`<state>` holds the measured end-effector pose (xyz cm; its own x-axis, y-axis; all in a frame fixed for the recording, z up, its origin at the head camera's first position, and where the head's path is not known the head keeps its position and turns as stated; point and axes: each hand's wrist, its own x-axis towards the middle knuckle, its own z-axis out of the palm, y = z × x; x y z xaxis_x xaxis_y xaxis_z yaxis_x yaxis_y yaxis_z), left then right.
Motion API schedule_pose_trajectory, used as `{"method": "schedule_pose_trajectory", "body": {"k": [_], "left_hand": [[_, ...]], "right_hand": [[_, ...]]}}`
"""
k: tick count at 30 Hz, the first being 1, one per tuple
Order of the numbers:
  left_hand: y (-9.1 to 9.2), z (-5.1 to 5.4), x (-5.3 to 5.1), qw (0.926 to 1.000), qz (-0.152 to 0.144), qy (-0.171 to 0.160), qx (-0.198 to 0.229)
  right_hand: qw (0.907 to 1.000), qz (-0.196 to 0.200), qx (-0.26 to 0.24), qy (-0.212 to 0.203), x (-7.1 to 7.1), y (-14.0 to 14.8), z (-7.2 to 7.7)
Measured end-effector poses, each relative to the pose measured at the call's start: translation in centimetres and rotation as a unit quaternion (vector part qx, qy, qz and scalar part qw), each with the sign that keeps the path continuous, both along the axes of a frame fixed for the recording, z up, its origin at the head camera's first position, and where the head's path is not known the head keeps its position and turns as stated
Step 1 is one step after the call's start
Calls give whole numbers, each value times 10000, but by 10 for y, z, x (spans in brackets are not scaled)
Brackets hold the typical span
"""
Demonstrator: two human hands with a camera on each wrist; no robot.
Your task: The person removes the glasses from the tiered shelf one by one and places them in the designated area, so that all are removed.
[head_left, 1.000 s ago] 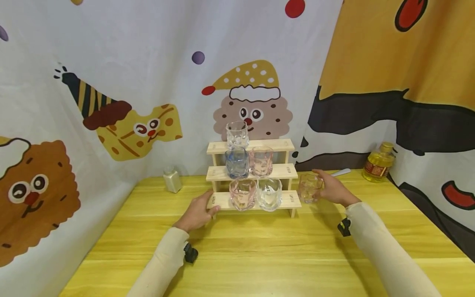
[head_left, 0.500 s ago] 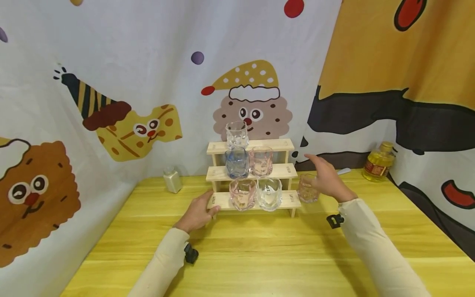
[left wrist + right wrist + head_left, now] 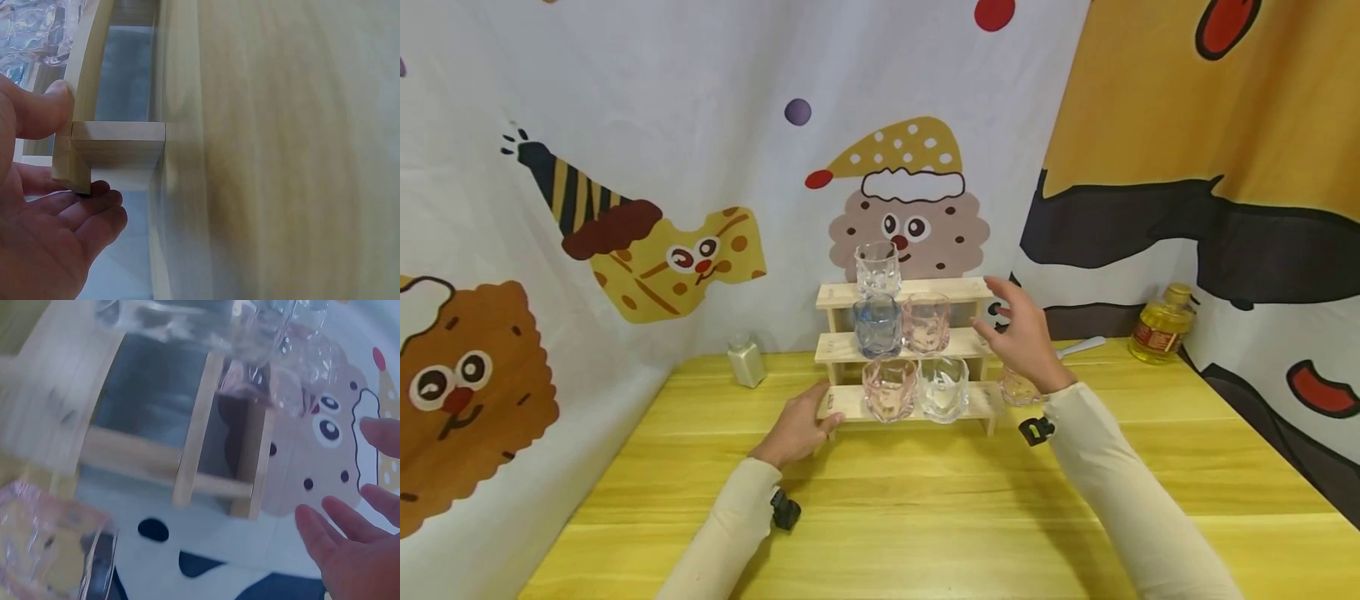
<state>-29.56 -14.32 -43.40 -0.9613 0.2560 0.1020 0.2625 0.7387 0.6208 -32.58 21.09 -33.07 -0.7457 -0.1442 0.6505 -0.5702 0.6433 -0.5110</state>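
Observation:
A three-tier wooden rack [image 3: 850, 403] holds a clear glass [image 3: 877, 268] on top, a blue glass [image 3: 877, 327] and a pink glass [image 3: 927, 325] in the middle, and a pink glass [image 3: 890, 390] beside a clear one [image 3: 944, 390] at the bottom. My left hand [image 3: 797, 427] grips the bottom tier's left end; in the left wrist view its thumb lies on the board [image 3: 81, 94], fingers beneath. My right hand [image 3: 1024, 337], fingers spread and holding nothing, hovers by the rack's right side. Behind its wrist, another pink glass [image 3: 1018, 388] stands on the table, partly hidden.
A small white-filled jar [image 3: 747, 362] stands at the table's back left. At the back right are a yellow oil bottle [image 3: 1162, 327] and a white-handled utensil [image 3: 1082, 347]. A patterned cloth [image 3: 715, 108] hangs behind the wooden table [image 3: 887, 517].
My right hand has let go of the pink glass on the table and moved left and up toward the rack. The left hand keeps its grip on the rack.

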Motion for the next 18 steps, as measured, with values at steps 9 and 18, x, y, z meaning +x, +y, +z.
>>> {"method": "schedule_pose_trajectory", "body": {"k": [9, 18], "left_hand": [[0, 1, -1, 10000, -41, -18, 11], [-2, -1, 1, 10000, -50, 30, -29]], "right_hand": [[9882, 619, -900, -1076, -15, -25, 19], [9769, 939, -582, -1827, -36, -42, 38]]}}
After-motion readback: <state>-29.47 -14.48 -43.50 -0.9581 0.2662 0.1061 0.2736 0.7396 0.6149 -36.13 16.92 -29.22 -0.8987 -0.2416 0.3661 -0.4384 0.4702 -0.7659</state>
